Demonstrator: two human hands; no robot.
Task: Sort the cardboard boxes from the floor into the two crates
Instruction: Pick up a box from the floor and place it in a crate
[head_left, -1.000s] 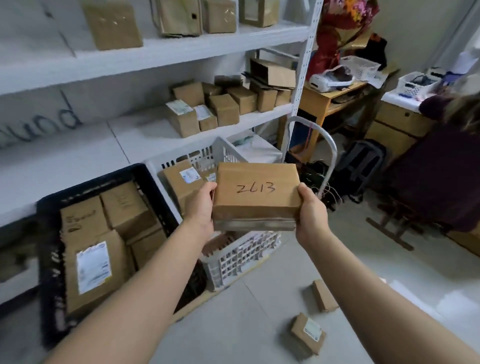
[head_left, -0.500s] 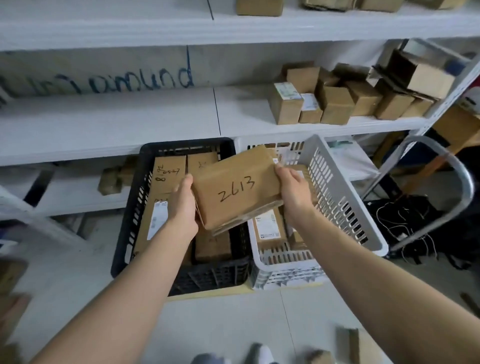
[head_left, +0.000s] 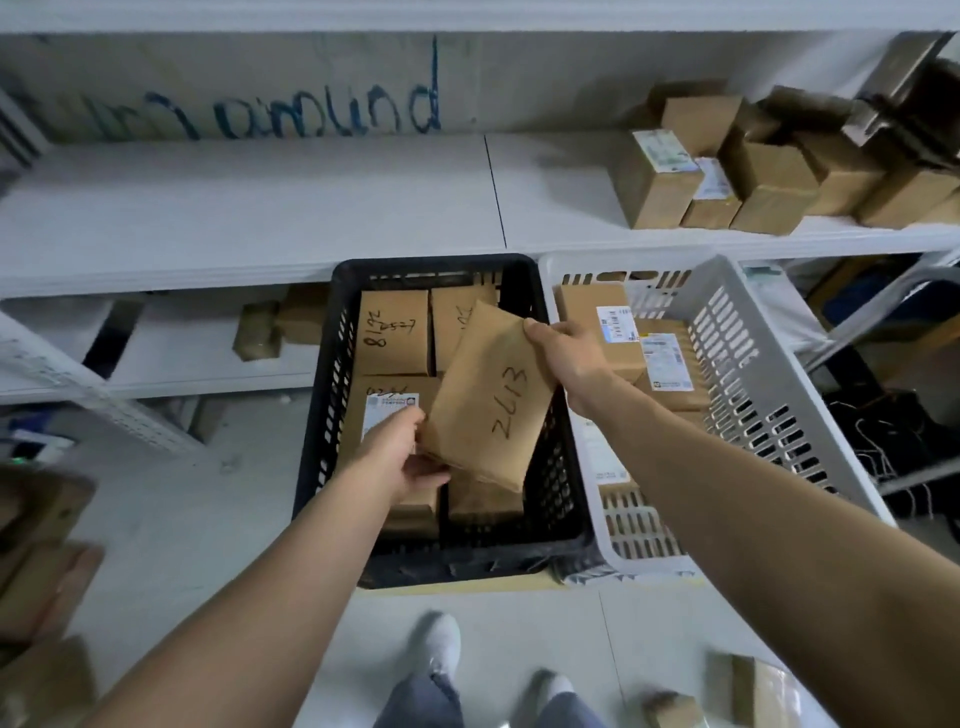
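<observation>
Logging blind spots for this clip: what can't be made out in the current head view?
Head view: black crate contents beneath the 2613 box, hidden by it.
Head view: floor boxes at left, blurred and cut by the edge.
Head view: label print in the white crate, too small.

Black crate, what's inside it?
Cardboard boxes lie flat in the black crate: a hand-numbered box, a labelled box. The 2613 box, held over it by the left hand and right hand, hides whatever lies beneath.
</observation>
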